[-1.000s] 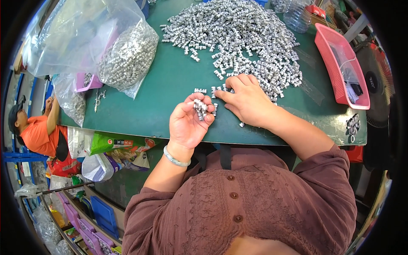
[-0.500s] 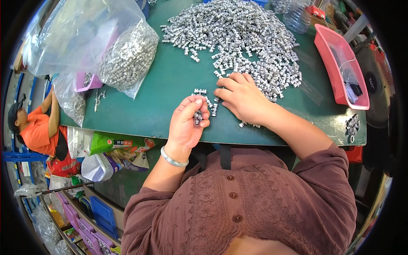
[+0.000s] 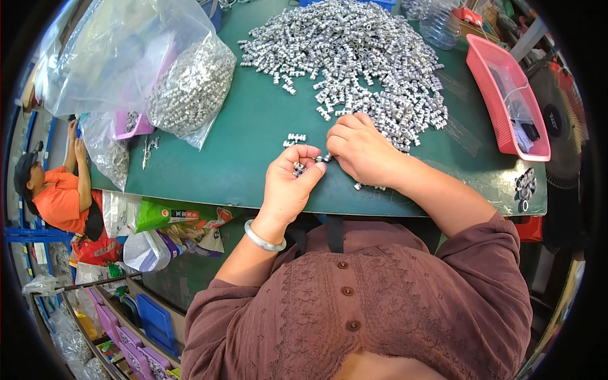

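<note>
Above the near edge of the green table (image 3: 209,180), my left hand (image 3: 288,187) curls around several small silver metal fittings (image 3: 299,168). Between its thumb and forefinger, a small dark-and-silver piece (image 3: 323,159) meets the fingertips of my right hand (image 3: 364,149). The right fingers are closed and bent down, pinching at that piece; part of it is hidden under them. Just beyond my left hand lie short rows of fittings (image 3: 295,137). A large heap of similar silver fittings (image 3: 354,50) spreads across the far middle, reaching toward my right hand.
At left, a clear plastic bag (image 3: 190,88) full of fittings stands beside a purple scoop (image 3: 132,125). A pink basket (image 3: 506,95) sits at the right, near a black fan (image 3: 557,120). Dark rings (image 3: 525,185) lie at the near right corner. A person in orange (image 3: 60,193) works at far left.
My left hand has turned and moved right, its thumb now meeting my right fingertips. My right hand has drawn in toward the near side, away from the heap, and closed at the small piece.
</note>
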A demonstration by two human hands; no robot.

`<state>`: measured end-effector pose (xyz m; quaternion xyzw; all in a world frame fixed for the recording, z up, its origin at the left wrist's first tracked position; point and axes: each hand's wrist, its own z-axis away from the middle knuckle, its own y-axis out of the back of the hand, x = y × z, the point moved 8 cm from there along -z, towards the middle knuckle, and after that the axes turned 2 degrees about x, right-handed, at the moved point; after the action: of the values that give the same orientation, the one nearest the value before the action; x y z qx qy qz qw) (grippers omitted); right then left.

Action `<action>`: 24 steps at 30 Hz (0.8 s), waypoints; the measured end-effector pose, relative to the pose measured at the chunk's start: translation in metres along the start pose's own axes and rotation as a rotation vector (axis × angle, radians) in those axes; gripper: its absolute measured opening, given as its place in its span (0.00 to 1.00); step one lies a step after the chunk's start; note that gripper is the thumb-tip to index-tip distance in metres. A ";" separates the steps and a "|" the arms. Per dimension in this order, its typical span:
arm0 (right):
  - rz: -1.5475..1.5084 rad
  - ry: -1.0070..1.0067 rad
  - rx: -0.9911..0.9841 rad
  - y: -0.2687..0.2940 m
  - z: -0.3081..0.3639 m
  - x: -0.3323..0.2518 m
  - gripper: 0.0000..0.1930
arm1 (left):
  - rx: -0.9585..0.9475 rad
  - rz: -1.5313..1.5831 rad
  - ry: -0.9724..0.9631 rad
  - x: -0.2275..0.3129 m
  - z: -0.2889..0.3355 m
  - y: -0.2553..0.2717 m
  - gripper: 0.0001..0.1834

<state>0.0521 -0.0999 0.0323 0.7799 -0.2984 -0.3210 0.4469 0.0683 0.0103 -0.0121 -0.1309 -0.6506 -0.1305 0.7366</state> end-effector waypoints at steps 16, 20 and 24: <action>-0.460 0.062 0.378 0.043 0.005 -0.010 0.20 | 0.028 0.082 -0.127 0.010 0.005 -0.004 0.10; -0.269 0.040 0.315 0.044 0.005 -0.002 0.19 | -0.157 0.638 0.066 0.001 0.003 -0.011 0.07; -0.122 -0.026 0.132 0.029 0.008 0.005 0.14 | -0.346 0.929 0.194 -0.001 0.003 -0.019 0.06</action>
<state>0.0438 -0.1198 0.0543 0.8200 -0.2767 -0.3374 0.3704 0.0581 -0.0063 -0.0127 -0.5140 -0.4212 0.0934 0.7414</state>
